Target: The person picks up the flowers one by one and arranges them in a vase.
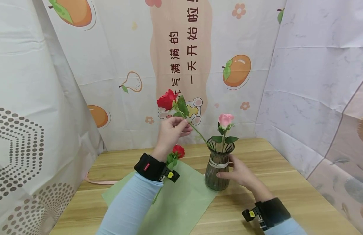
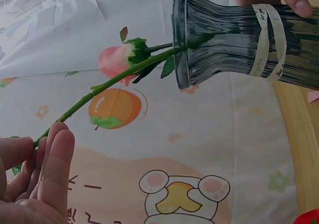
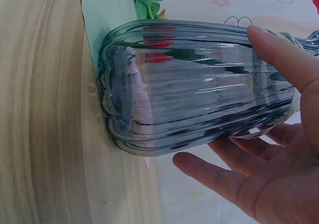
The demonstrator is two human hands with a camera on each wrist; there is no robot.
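My left hand point(image 1: 173, 130) pinches the green stem of a red rose point(image 1: 166, 100) between thumb and fingers, below its leaves. The stem point(image 2: 112, 80) slants down to the right, and its lower end is inside the mouth of a grey ribbed glass vase point(image 1: 217, 178). A pink rose point(image 1: 225, 120) stands in the same vase, its bloom above the rim. With thumb and fingers around the vase's side, my right hand point(image 1: 240, 173) holds it upright on the table. In the right wrist view stems show through the glass point(image 3: 194, 89). A pale printed ribbon point(image 2: 260, 42) circles the vase's neck.
Another red rose point(image 1: 178, 151) lies on a green paper sheet point(image 1: 184, 199), partly hidden behind my left wrist. A pink ribbon point(image 1: 100, 182) lies at the left of the wooden table point(image 1: 263, 166). Printed cloth point(image 1: 116, 49) hangs behind and at both sides.
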